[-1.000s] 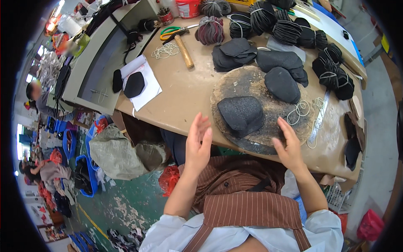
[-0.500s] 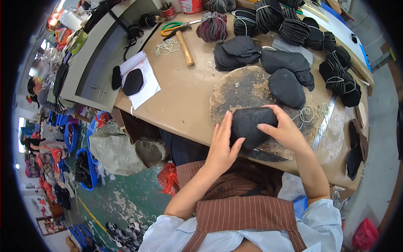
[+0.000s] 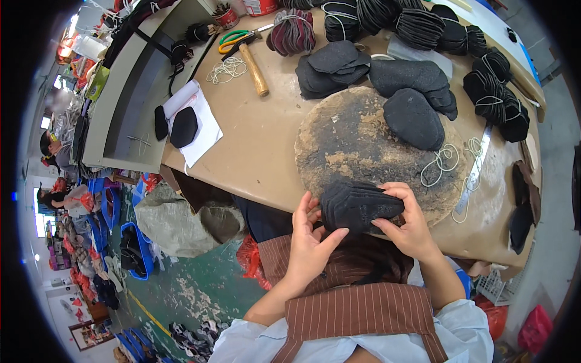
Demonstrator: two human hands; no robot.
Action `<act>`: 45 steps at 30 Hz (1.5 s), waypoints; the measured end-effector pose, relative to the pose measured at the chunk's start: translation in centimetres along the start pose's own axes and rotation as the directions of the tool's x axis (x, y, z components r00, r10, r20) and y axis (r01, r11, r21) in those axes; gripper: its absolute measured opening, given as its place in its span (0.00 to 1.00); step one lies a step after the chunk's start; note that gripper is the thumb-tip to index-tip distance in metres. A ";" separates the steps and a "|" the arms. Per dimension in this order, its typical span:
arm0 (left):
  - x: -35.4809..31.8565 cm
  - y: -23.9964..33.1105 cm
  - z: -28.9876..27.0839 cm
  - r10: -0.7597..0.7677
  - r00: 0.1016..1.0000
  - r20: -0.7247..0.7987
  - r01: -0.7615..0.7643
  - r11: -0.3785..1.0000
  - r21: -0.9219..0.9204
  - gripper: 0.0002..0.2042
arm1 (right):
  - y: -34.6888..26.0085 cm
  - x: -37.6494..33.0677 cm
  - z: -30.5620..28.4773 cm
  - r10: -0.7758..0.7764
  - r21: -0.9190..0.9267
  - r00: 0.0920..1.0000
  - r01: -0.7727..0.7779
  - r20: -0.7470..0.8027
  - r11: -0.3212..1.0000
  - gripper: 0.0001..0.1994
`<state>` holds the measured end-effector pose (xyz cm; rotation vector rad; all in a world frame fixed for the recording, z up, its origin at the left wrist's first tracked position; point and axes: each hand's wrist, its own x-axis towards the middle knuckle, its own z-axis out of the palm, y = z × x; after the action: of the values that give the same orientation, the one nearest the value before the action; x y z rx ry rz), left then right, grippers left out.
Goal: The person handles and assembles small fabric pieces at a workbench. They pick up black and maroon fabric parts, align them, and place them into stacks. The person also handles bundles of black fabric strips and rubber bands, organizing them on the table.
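Observation:
Between my hands is a stack of black fabric pieces (image 3: 357, 207), tilted so its layered edges show, at the near rim of a round, worn wooden block (image 3: 339, 133). My right hand (image 3: 407, 222) grips the stack's right end, thumb below and fingers over the top. At the left end, my left hand (image 3: 311, 233) has its thumb and fingers closed against the stack's side. Another black stack (image 3: 414, 121) lies on the block's far right part. Beyond it are more loose black pieces (image 3: 407, 77) and a further pile (image 3: 333, 68).
Pale string loops (image 3: 443, 164) and a metal ruler (image 3: 475, 172) lie right of the block. Tied black bundles (image 3: 496, 97) line the back and right. A hammer (image 3: 254, 71), green-and-orange-handled scissors (image 3: 233, 41) and white paper (image 3: 200, 130) are on the left.
The stack has come nearer to me and tipped, so its layered edges now show instead of its flat top. Both hands moved with it, and the view shifted slightly.

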<state>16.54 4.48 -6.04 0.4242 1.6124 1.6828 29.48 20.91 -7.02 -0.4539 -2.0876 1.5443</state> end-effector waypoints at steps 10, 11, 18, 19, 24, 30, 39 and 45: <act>-0.3 1.4 -0.9 0.018 0.930 0.366 0.052 0.982 -0.180 0.42 | -0.1 -1.8 0.9 -0.022 0.083 1.000 0.022 0.000 0.996 0.23; -0.2 1.1 -0.9 0.086 0.923 0.376 -0.021 0.984 -0.176 0.42 | -0.3 -1.7 1.1 -0.026 0.071 1.000 0.026 -0.007 0.997 0.23; -0.3 1.0 -1.5 0.297 0.856 0.424 -0.308 0.950 -0.045 0.40 | -1.2 -1.3 1.1 -0.085 -0.037 0.996 0.084 -0.024 0.996 0.24; -0.5 0.9 -1.6 0.290 0.855 0.429 -0.337 0.941 0.035 0.40 | -1.3 -1.3 1.0 -0.083 -0.056 0.996 0.082 -0.012 0.995 0.25; -1.0 0.1 -2.0 0.425 0.796 0.430 -0.399 0.904 -0.155 0.33 | -2.5 1.0 0.1 -0.072 0.026 0.989 0.069 0.131 0.997 0.32; 0.0 1.3 0.6 0.284 0.958 -0.033 -0.283 0.959 0.033 0.33 | -5.0 0.6 2.3 -0.110 -0.396 0.990 0.136 0.090 0.908 0.33; -0.4 3.2 -1.3 0.046 0.995 0.087 -0.012 0.937 -0.349 0.56 | -5.1 1.5 -0.5 0.091 0.416 0.879 -0.311 0.469 0.855 0.21; 2.8 1.8 -0.7 0.337 0.933 -0.127 -0.316 0.935 0.164 0.42 | -4.9 0.2 -0.6 0.158 0.294 0.951 -0.236 0.266 0.926 0.30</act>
<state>13.67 6.14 -5.18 0.6812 1.8613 1.8902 29.81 20.01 -2.13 -0.3831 -1.9477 2.1113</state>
